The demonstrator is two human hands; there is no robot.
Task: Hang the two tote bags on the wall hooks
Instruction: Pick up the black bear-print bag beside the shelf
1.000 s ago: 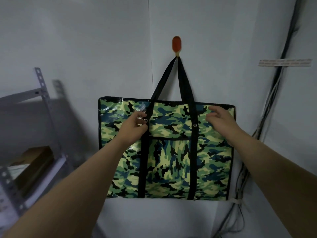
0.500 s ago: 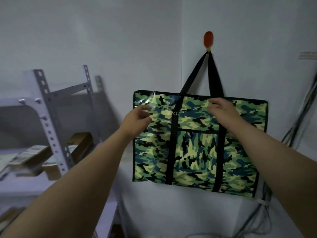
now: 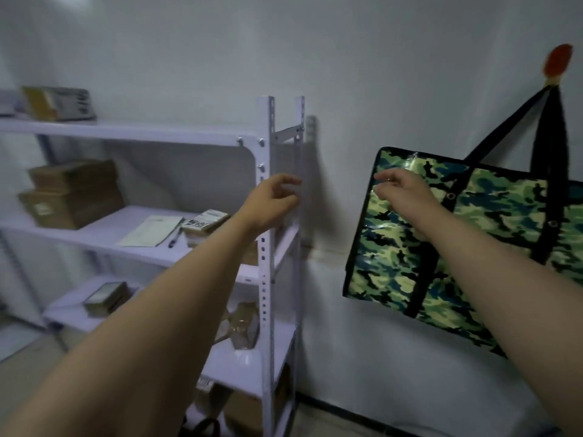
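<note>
A green camouflage tote bag (image 3: 492, 234) with black straps hangs on an orange wall hook (image 3: 556, 63) at the right edge of the view. My right hand (image 3: 400, 192) hovers in front of the bag's upper left corner, fingers spread, holding nothing. My left hand (image 3: 273, 200) is off the bag, in the air in front of the shelf's upright post, fingers loosely apart and empty. Something dark and looped (image 3: 202, 428) shows at the bottom edge under the shelf; I cannot tell what it is. No second bag is clearly in view.
A white metal shelf rack (image 3: 268, 146) stands left of the bag against the wall. It holds cardboard boxes (image 3: 72, 193), papers with a pen (image 3: 151, 230), small boxes and a plastic-wrapped item (image 3: 243, 326). Bare white wall lies between rack and bag.
Both hands have let go of the hanging bag and moved left. The view has swung left, so the bag now sits at the right and the shelf fills the left.
</note>
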